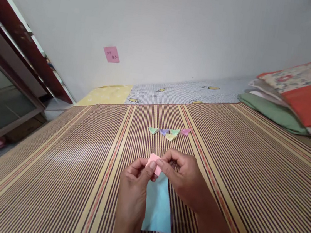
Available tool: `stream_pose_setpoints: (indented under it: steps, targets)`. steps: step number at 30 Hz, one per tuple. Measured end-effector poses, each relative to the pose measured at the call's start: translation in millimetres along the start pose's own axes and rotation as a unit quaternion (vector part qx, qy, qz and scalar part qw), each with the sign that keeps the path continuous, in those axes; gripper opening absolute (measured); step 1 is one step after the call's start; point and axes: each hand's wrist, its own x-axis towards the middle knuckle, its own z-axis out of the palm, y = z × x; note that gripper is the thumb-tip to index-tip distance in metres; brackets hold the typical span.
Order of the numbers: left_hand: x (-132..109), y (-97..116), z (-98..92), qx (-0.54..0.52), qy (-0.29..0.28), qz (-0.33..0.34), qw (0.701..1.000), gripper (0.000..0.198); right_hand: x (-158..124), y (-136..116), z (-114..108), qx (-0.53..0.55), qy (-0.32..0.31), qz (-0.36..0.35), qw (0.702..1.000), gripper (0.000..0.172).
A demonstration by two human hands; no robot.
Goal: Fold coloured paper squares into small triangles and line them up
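Blue paper sheet (158, 206) lay lengthwise away from viewer on striped mat (47, 178). Left hand (133, 187) and right hand (184, 177) pinched pink folded paper (154, 163), long axis slanting down-right.

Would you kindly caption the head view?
Left hand and right hand pinch a pink paper over blue paper on a striped mat.

We held our left hand (132, 191) and right hand (185, 179) close together before us, fingertips meeting in a pinch, left thumb pressed forward, right fingers curled over, both forearms reaching in from below.
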Motion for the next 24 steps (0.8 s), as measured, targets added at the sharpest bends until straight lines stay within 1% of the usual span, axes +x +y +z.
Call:
stream_pose_setpoints:
  steps: [4,6,9,11,13,15,17,19,22,24]
  targets:
    - [-1,4,-1.2,0.019,0.032,0.062,0.997,0.015,2,5,-3,0.062,-0.009,0.008,0.998,0.027]
    - [-2,6,-3.8,0.05,0.032,0.092,0.994,0.012,3,7,-3,0.102,-0.004,0.02,0.995,0.027]
    - [-1,8,-8.8,0.1,0.005,0.1,0.99,0.009,3,9,0,0.155,0.004,0.039,0.987,0.02]
    - [-1,9,-12.2,0.099,-0.017,0.099,0.99,0.009,4,8,3,0.189,0.013,0.039,0.981,0.014]
    - [1,9,-15.9,0.088,-0.048,0.102,0.99,0.015,4,6,5,0.204,0.026,0.026,0.978,0.012]
    - [2,10,-19.7,0.084,-0.076,0.11,0.987,0.022,3,4,5,0.197,0.029,0.011,0.98,0.01]
    - [4,11,-23.6,0.083,-0.084,0.117,0.986,0.024,2,2,4,0.191,0.011,0.005,0.982,0.007]
    - [4,11,-26.9,0.08,-0.076,0.123,0.986,0.022,1,1,1,0.209,-0.023,0.014,0.977,0.006]
    - [5,11,-30.0,0.084,-0.079,0.134,0.984,0.019,0,1,-2,0.25,-0.06,0.022,0.966,0.015]
    - [5,12,-30.8,0.089,-0.086,0.147,0.981,0.017,-1,2,-3,0.251,-0.065,0.012,0.966,0.014]
